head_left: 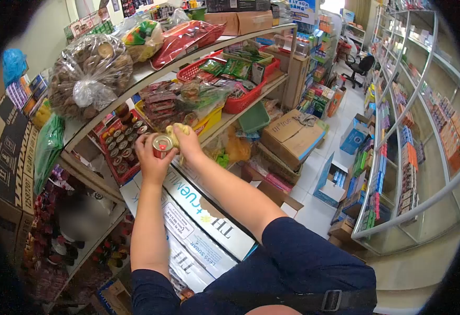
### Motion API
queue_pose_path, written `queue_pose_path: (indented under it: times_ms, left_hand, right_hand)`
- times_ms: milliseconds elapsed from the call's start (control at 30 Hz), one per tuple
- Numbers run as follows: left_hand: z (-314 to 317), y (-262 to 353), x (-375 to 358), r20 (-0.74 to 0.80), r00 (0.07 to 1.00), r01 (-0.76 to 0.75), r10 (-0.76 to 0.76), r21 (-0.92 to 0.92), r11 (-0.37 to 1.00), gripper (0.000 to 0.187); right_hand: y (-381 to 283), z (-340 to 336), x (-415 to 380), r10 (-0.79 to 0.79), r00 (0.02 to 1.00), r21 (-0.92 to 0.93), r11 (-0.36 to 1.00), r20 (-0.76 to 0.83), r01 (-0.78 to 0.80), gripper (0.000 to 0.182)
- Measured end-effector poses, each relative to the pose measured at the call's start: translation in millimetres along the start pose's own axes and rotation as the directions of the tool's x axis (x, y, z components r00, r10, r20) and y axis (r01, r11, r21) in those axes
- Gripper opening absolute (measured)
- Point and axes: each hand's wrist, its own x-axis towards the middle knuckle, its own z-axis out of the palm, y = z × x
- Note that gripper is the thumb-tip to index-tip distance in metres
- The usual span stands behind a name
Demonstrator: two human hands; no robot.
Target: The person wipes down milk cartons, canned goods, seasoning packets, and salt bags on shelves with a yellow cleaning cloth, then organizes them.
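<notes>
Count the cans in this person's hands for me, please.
1. The can is in the left hand. I see none in the right hand, which holds a yellowish cloth; anything behind the cloth would be hidden.

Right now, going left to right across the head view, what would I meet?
Blue plastic bag, big clear bag of brown goods, left hand holding a can, right hand with a yellow cloth, brown carton, glass display case.
</notes>
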Motion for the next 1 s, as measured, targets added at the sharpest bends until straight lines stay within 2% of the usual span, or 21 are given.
queue_pose_path:
  times_ms: [33,67,133,233,300,367,400,467,500,533,567,633,700,767,800,833,867,900,933,967,1000]
  left_hand:
    - [1,-1,-1,-0.046,0.998,0.050,-0.053,-0.057,0.997,0.060]
    - [5,-6,-2,-0.125,0.992,-0.002,-0.014,-0.129,0.992,0.057]
    - [8,-1,-3,-0.164,0.983,0.039,-0.087,-0.275,0.961,0.057]
    - [19,-5,-7,-0.210,0.970,0.039,-0.124,-0.368,0.929,0.055]
    - [21,-6,-8,-0.137,0.974,0.104,-0.183,-0.445,0.889,0.053]
    - [24,2,-6,-0.115,0.969,0.144,-0.217,-0.449,0.882,0.054]
    - [26,2,-7,-0.121,0.964,0.170,-0.237,-0.406,0.898,0.055]
    - [31,-6,-8,-0.164,0.950,0.203,-0.264,-0.317,0.927,0.058]
    - [24,3,-6,-0.127,0.939,0.232,-0.318,-0.450,0.862,0.059]
    - [25,-2,-6,-0.148,0.950,0.177,-0.277,-0.477,0.861,0.056]
    - [27,-8,-6,-0.172,0.955,0.124,-0.242,-0.509,0.852,0.053]
    - [29,-27,-8,-0.103,0.944,0.221,-0.313,-0.507,0.833,0.047]
    - [34,-27,-7,-0.123,0.940,0.226,-0.318,-0.472,0.852,0.037]
    - [45,-47,-8,0.010,0.933,0.279,-0.359,-0.648,0.709,0.035]
    - [41,-28,-5,0.133,0.882,0.385,-0.453,-0.758,0.527,0.037]
    - [45,-36,-6,0.185,0.880,0.421,-0.437,-0.729,0.539,0.038]
    - [40,-33,-8,0.197,0.889,0.434,-0.414,-0.653,0.621,0.040]
    - [37,-29,-6,0.117,0.929,0.343,-0.350,-0.623,0.703,0.045]
    - [27,-1,-2,0.134,0.899,0.389,-0.416,-0.681,0.620,0.050]
    - [36,-17,-5,0.074,0.913,0.367,-0.402,-0.583,0.725,0.048]
    - [34,-15,-7,0.162,0.890,0.427,-0.426,-0.621,0.657,0.044]
  right_hand:
    - [-10,2,-2,0.033,0.999,-0.030,0.999,-0.026,-0.034,0.030]
    - [0,-2,12,0.043,0.992,-0.064,0.997,0.119,-0.036,0.043]
    - [-11,2,5,0.237,0.928,-0.075,0.972,0.286,-0.224,0.045]
    - [-51,4,-24,0.490,0.789,-0.167,0.871,0.371,-0.462,0.050]
    - [-50,-7,-26,0.545,0.744,-0.109,0.828,0.387,-0.550,0.051]
    - [-11,-15,-18,0.333,0.878,0.015,0.933,0.343,-0.359,0.049]
    - [-21,-10,-29,0.320,0.903,0.054,0.936,0.288,-0.349,0.038]
    - [7,-19,-8,0.128,0.931,-0.073,0.991,0.342,-0.110,0.036]
    - [21,-23,-4,0.040,0.931,-0.124,0.992,0.364,0.006,0.035]
    - [13,-17,-11,0.058,0.973,-0.090,0.995,0.224,-0.038,0.033]
    - [6,-14,-15,-0.018,0.984,-0.162,0.986,0.174,0.047,0.034]
    - [0,-16,-20,-0.162,0.981,-0.332,0.924,0.106,0.189,0.037]
    - [-3,-21,-14,-0.177,0.976,-0.478,0.851,0.126,0.216,0.040]
    - [-2,-25,-15,-0.177,0.968,-0.559,0.791,0.177,0.247,0.042]
    - [-4,-29,-16,-0.175,0.959,-0.568,0.777,0.221,0.272,0.043]
    - [-5,-30,-17,-0.169,0.949,-0.569,0.767,0.266,0.296,0.044]
    - [1,-23,-23,-0.141,0.946,-0.528,0.801,0.291,0.282,0.045]
    - [0,-24,-23,-0.134,0.946,-0.499,0.822,0.296,0.273,0.046]
    - [14,-24,-17,-0.211,0.919,-0.464,0.812,0.332,0.354,0.045]
    - [16,-19,-19,-0.241,0.915,-0.365,0.860,0.323,0.356,0.044]
    - [13,-14,-23,-0.272,0.913,-0.266,0.896,0.304,0.355,0.043]
